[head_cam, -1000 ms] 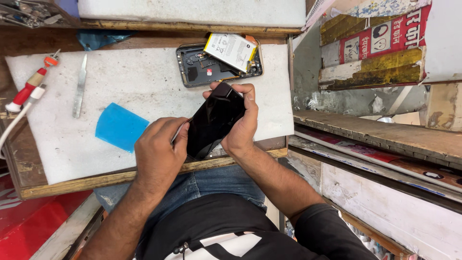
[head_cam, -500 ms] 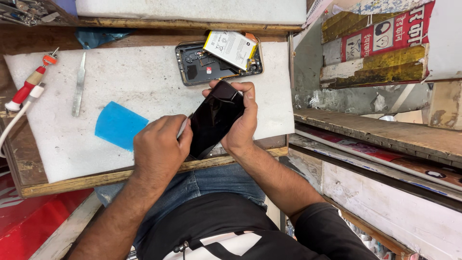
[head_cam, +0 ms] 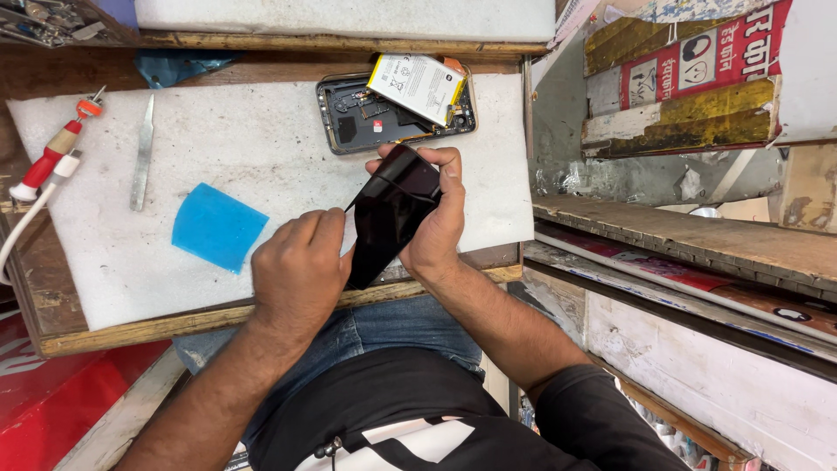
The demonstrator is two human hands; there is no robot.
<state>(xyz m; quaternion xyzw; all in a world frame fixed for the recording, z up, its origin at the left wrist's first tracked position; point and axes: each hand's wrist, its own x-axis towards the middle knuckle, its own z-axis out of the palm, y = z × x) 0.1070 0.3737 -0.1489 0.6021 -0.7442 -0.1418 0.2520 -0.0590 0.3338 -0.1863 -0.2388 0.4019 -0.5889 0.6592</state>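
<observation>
The fingers (head_cam: 449,170) of the right hand (head_cam: 436,231) are curling over the far end and right edge of a glossy black, flat rectangular phone screen panel (head_cam: 388,214), clenching it by its rim while it is tilting up above the near edge of the worktop. The left hand (head_cam: 296,275) is closing its fingers (head_cam: 324,222) in a pinch at the panel's left edge, apparently around a thin dark pick or a film edge, though what exactly they are pinching is too small to tell. The panel is looking thin, light and stiff, and I am judging it brittle and slick on its glass face, so holding it by the long edges and corners, as both hands are doing, is seeming safer than pressing on the middle or flexing it. Just beyond it, at the far side, an opened dark grey phone body (head_cam: 384,122) is lying face down with a white rectangular battery (head_cam: 418,87) resting tilted across it. To the left, a blue square plastic sheet (head_cam: 218,227) is lying flat, and further left a slim metal spatula tool (head_cam: 142,157) and a red-and-white handled tool (head_cam: 52,157) are resting apart. All of this is sitting on a white foam mat (head_cam: 227,139) covering the wooden worktop (head_cam: 139,327).
</observation>
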